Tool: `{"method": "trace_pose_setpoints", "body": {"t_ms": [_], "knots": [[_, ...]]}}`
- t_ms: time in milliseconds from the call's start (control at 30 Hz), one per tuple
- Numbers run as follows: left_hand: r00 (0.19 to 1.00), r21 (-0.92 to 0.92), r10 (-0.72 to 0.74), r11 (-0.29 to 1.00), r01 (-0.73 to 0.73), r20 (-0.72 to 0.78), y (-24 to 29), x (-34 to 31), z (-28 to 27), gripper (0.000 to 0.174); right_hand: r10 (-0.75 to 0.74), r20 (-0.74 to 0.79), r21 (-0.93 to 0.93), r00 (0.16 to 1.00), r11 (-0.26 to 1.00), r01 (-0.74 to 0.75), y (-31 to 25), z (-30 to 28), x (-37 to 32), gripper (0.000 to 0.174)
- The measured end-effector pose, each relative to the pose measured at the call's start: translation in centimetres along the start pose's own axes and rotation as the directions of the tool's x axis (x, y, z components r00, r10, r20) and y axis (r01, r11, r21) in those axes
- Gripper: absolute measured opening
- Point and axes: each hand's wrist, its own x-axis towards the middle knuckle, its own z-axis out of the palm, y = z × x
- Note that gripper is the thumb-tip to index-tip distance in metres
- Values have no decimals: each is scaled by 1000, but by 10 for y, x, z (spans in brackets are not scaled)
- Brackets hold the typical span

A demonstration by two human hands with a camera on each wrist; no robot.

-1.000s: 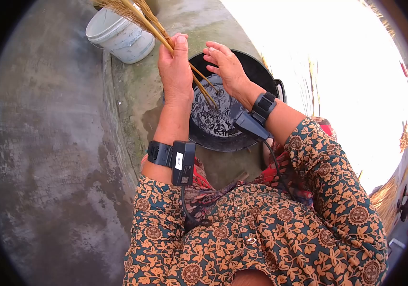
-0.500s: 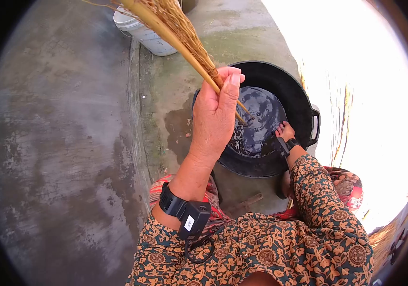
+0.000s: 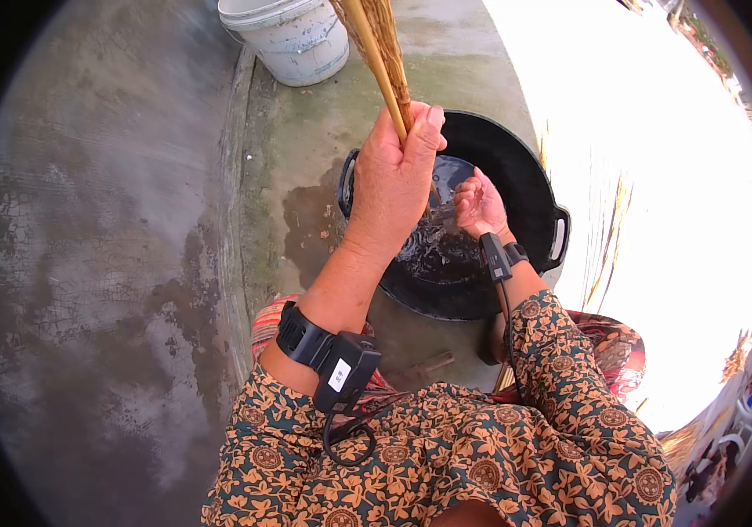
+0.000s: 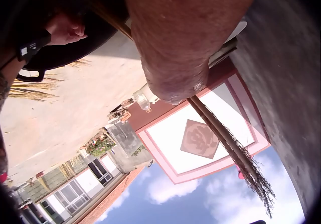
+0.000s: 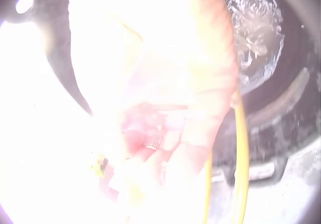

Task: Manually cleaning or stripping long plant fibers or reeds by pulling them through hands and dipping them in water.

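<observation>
The left hand [image 3: 398,180] grips a bundle of straw-coloured stalks [image 3: 378,53], whose thin lower ends slant down over the water [image 3: 442,255] in a black round basin [image 3: 521,180]. In the left wrist view the brushy end of the bundle [image 4: 230,143] sticks out beyond the left hand [image 4: 173,78]. Beside the stalks, the right hand [image 3: 481,206] hangs over the basin, palm up, its fingers loosely cupped with no object seen in them. The right wrist view shows this hand [image 5: 175,93] overexposed, with a ring on one finger and yellow stalks [image 5: 242,148] alongside.
A white bucket [image 3: 297,44] stands on the concrete beyond the basin, to the left. Loose dry stalks [image 3: 613,224] lie on the bright ground at the right. The person's knees flank the basin's near side. A small wooden piece [image 3: 433,362] lies between them.
The right hand has come off the left hand's side, dipped to the water at the basin's right, then risen and moved left. The left hand still grips the bundle, now more upright.
</observation>
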Motion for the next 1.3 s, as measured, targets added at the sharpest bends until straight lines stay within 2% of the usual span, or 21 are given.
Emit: {"method": "trace_pose_setpoints", "body": {"t_ms": [33,133,167,200,233,267,300,333,433,467,500,567,700,733,833,867,967,1000,1100,1200,1300], "knots": [[999,27,23,999,-23,-25,-4,7,-4,25,111,125,-88,986,991,-101,-8,49,17,33],[999,186,44,982,-43,-5,-46,9,9,22,189,234,-594,954,805,-14,-15,126,16,31],[999,234,52,971,-53,12,-57,7,15,21,224,254,-727,941,686,33,-17,148,6,31],[998,262,4,965,-20,62,-69,6,18,16,172,222,-847,960,522,102,-12,171,-7,31],[995,183,17,983,-36,103,-84,4,25,14,110,197,-931,974,333,150,-7,183,-18,33],[989,95,42,994,-57,144,-98,3,36,14,106,238,-951,965,226,210,-10,186,-25,32],[982,4,66,998,-68,180,-105,2,44,13,109,272,-959,956,113,260,-14,188,-28,32],[977,-33,112,994,-107,180,-110,2,48,14,94,195,-979,976,-48,200,-15,189,-31,32],[953,-40,199,980,-195,229,-118,12,52,18,-59,313,-926,948,-240,291,-7,182,-38,31],[965,44,146,986,-159,216,-119,14,52,18,-70,307,-922,949,-268,279,-7,180,-37,30],[977,125,91,985,-117,195,-111,14,52,17,-121,378,-892,918,-312,326,-1,180,-34,30],[984,264,57,959,-101,168,-106,18,51,18,-215,518,-819,828,-405,407,11,176,-32,31],[972,507,167,832,-227,163,-109,27,46,24,-370,652,-758,662,-352,549,25,169,-22,31],[965,566,196,782,-261,174,-108,25,43,27,-377,689,-725,619,-386,571,29,171,-17,35],[945,599,213,733,-322,247,-106,21,43,33,-432,765,-589,478,-770,247,49,185,-36,40],[943,629,232,703,-332,239,-105,19,43,32,-334,867,-449,370,-846,288,33,162,-10,34],[908,601,336,681,-417,249,-104,15,42,33,-288,867,-394,408,-896,206,34,145,8,35],[933,580,283,730,-360,223,-102,13,43,33,-305,862,-427,405,-868,255,37,146,8,30],[947,256,212,927,-273,242,-121,25,44,34,-364,812,-520,456,-807,281,41,152,0,28],[935,111,-55,994,16,350,-116,21,42,32,-351,818,-498,455,-827,258,35,156,-4,31],[971,-6,67,998,-68,229,-126,26,45,28,-347,758,-582,553,-742,333,33,150,0,34]]}}
